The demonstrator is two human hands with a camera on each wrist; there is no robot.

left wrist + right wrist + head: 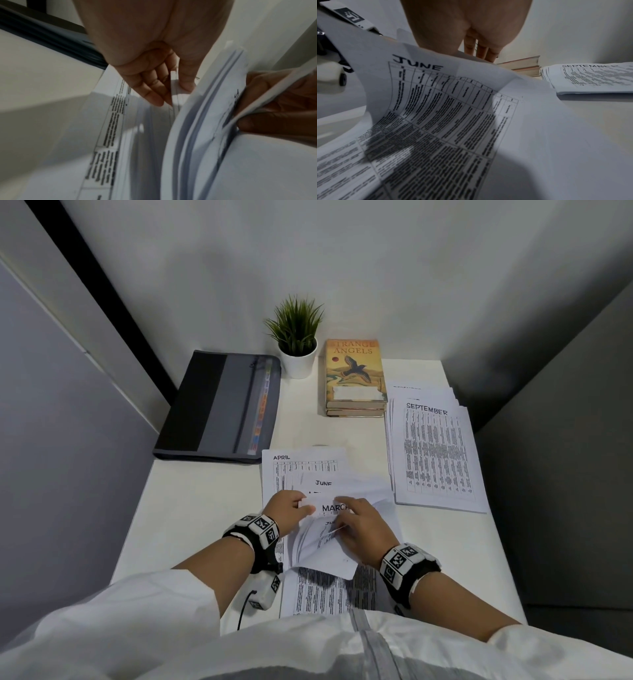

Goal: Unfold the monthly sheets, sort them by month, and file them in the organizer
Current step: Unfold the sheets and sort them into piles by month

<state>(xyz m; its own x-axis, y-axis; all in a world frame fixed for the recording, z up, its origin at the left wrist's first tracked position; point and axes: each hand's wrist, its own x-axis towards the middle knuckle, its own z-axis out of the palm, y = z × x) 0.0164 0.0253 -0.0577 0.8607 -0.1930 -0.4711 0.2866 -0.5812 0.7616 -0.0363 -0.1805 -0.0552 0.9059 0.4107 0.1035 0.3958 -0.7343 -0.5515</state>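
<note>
A white desk fills a grey-walled corner. On it lie a dark organizer, a potted plant, books titled "STRANGE ANGELS", and a stack headed "SEPTEMBER". Near the front edge, sheets read "APRIL", "JUNE". The left hand pinches the "MARCH" sheet; the right hand grips its other side.

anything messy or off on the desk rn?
Yes. The loose sheets under both hands are a jumbled, creased heap with April, June and March overlapping askew. The September stack to the right lies flat but slightly fanned. The organizer is closed.
</note>
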